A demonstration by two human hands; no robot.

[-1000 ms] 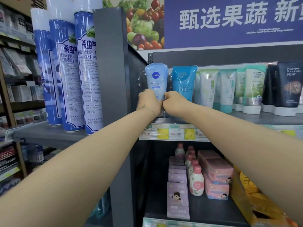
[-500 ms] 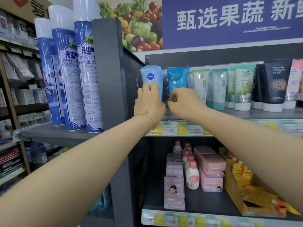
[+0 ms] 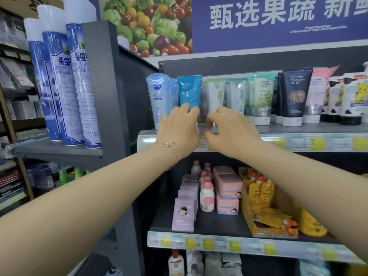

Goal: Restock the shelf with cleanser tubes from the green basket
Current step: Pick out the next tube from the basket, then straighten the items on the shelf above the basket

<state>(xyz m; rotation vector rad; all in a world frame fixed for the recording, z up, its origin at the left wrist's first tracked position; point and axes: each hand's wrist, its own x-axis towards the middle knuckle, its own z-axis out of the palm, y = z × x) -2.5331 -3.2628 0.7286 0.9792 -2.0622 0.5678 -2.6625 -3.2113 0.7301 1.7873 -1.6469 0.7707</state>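
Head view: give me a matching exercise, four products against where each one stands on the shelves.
Things:
1. Nivea tube
2. black tube
3. pink-capped bottle
4. blue spray cans

Places:
A. lower shelf
B. side shelf at far left
C. upper shelf, left end of the row
D. upper shelf, right of the green tube

Pairs: 1-C; 2-D; 3-A; 4-B.

blue banner up top: "甄选果蔬 新", small eng line too blurry. pale blue tube: "nivea". spray cans: "杀虫". black tube: "pure fountain".
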